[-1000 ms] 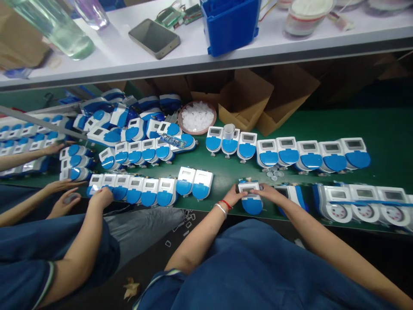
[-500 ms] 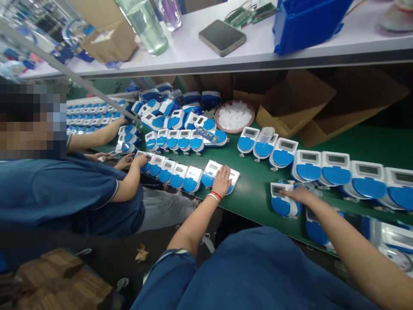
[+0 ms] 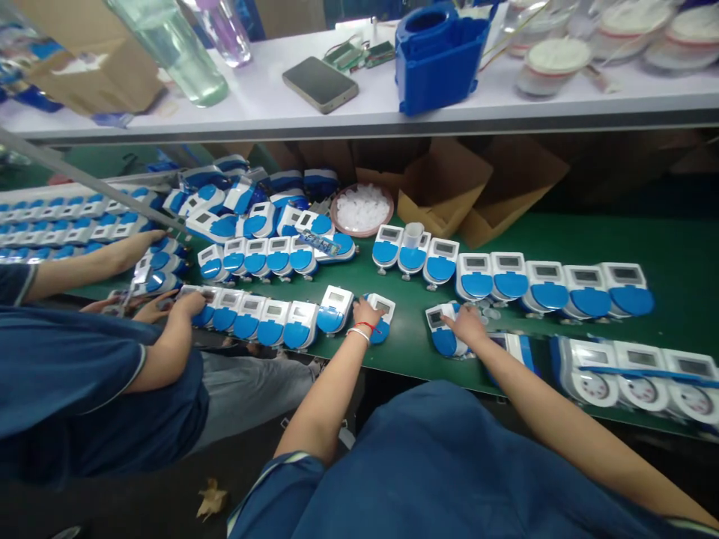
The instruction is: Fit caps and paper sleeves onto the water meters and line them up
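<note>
1. The left hand (image 3: 368, 313) lies flat, fingers spread narrow, on a white meter with a blue rounded lid (image 3: 382, 318) at the right end of the near row of matching white-and-blue meters (image 3: 269, 318). The palm presses down rather than grips, which looks like a way to keep it in line with its neighbours.
2. The right hand (image 3: 467, 323) rests on a separate white-and-blue meter (image 3: 443, 333) lying alone on the green belt (image 3: 685, 247), well apart from the left one. Fingers are loosely curled over its top; whether they actually clamp it I cannot tell.
3. Just beyond the right hand, a few small clear discs (image 3: 490, 311) lie loose on the belt, close enough to get knocked.
4. A far row of meters (image 3: 539, 281) runs along behind them, one carrying a small clear cup (image 3: 414, 232).
5. To the right, open-faced white meters with dials showing (image 3: 634, 367) crowd the near edge.
6. At left, a co-worker's hand (image 3: 188, 303) works the other end of the near row.
7. A round dish of white caps (image 3: 362, 209) and cardboard boxes (image 3: 449, 187) sit under the white shelf (image 3: 281, 112).
</note>
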A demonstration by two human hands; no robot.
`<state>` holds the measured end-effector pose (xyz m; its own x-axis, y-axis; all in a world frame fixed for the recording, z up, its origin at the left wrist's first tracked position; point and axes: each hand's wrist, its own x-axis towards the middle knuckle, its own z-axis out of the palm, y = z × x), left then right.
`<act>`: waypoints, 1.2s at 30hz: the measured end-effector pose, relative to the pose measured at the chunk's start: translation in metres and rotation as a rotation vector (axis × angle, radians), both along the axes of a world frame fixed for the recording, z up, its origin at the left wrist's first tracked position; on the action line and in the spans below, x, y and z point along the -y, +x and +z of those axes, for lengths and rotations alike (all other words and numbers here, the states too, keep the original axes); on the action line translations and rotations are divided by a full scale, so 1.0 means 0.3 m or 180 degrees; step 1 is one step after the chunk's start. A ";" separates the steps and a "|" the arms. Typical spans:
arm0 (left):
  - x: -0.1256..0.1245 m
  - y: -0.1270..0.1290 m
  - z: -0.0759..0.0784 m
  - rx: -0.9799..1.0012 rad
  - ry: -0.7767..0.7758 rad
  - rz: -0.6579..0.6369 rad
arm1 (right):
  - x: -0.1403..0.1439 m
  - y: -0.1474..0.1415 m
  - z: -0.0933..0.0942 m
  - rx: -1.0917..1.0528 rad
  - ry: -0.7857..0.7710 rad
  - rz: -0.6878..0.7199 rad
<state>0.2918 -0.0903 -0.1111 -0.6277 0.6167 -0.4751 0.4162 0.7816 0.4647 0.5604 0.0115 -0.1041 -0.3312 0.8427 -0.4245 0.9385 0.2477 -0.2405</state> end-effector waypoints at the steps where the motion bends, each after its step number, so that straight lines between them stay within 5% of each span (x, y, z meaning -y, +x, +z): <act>1: -0.007 -0.007 -0.006 0.0074 -0.0077 0.0022 | 0.020 -0.001 -0.001 -0.0039 0.0080 -0.0086; 9: 0.062 0.030 0.037 0.0538 0.0281 0.0001 | 0.106 0.016 -0.027 -0.0846 0.0758 -0.0199; 17: 0.276 0.286 0.088 0.1616 0.1843 -0.0338 | 0.091 0.070 0.010 -0.1485 0.0547 -0.0130; 25: 0.405 0.416 0.059 0.1407 0.1825 -0.0480 | 0.142 -0.015 0.136 -0.2163 -0.0362 0.1250; 36: 0.384 0.420 0.059 0.1181 0.1758 -0.0541 | 0.161 -0.076 0.242 -0.1655 -0.0219 0.2179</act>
